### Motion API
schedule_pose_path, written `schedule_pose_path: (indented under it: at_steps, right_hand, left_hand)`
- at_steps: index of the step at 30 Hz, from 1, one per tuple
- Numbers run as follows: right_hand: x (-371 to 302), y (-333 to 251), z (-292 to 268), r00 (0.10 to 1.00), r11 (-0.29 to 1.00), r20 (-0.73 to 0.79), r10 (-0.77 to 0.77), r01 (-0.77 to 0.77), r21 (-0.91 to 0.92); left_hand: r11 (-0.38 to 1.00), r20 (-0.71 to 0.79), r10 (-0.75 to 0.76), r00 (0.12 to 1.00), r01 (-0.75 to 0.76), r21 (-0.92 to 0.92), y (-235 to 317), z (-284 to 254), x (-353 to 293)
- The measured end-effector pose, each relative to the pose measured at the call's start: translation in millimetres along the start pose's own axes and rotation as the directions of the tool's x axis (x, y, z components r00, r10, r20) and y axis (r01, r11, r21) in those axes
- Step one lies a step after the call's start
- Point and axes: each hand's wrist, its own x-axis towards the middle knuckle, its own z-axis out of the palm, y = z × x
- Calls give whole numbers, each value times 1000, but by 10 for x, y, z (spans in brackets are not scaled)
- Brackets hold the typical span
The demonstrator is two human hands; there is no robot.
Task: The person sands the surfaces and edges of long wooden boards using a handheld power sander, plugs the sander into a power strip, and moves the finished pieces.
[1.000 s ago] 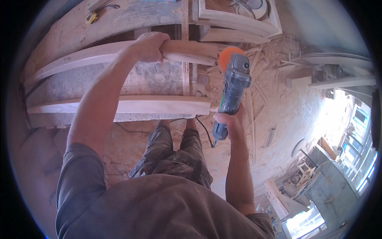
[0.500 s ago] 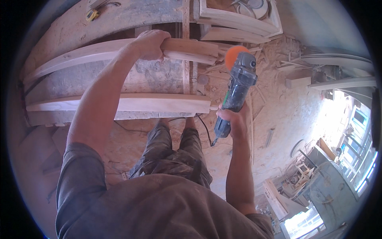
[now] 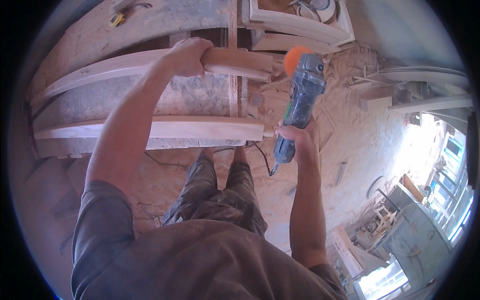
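Note:
My left hand [image 3: 188, 56] is closed around a pale wooden beam [image 3: 239, 63] that lies across the far part of the workbench [image 3: 200, 95]. To the right, my right hand [image 3: 301, 136] grips the body of a dark angle grinder [image 3: 303, 102] fitted with an orange disc [image 3: 297, 59]. The disc sits just beyond the beam's right end, apart from it as far as I can see. A cord runs down from the grinder's lower end. Nearer to me, a second wooden beam [image 3: 205, 128] with a narrow peg at its right end rests along the bench's near edge.
A yellow tape measure [image 3: 117, 19] lies at the far left. Wooden frame pieces [image 3: 300, 25] stand at the far right of the bench. Sawdust and scraps cover the floor [image 3: 350, 135]. A power cord [image 3: 265, 157] hangs near my legs. Curved wooden parts [image 3: 430, 75] are stacked at right.
My right hand has moved slightly right and away from me with the angle grinder. The left hand stays on the far beam.

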Motion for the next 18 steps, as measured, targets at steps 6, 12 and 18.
schedule_pose_path:
  at_steps: [6, 12, 18]
  right_hand:
    - [-47, 102, 11, 999, 998, 42, -20, 23, -58]
    - [-74, 207, -112, 999, 992, -41, 5, 0, 127]
    - [-417, 268, -283, 1000, 954, 16, 1, -6, 300]
  left_hand:
    - [999, 13, -34, 999, 34, 3, 48, -52, 12]
    - [1000, -42, -8, 999, 8, 2, 18, 55, 1]
    - [991, -287, 120, 950, -97, 95, -142, 368, -215]
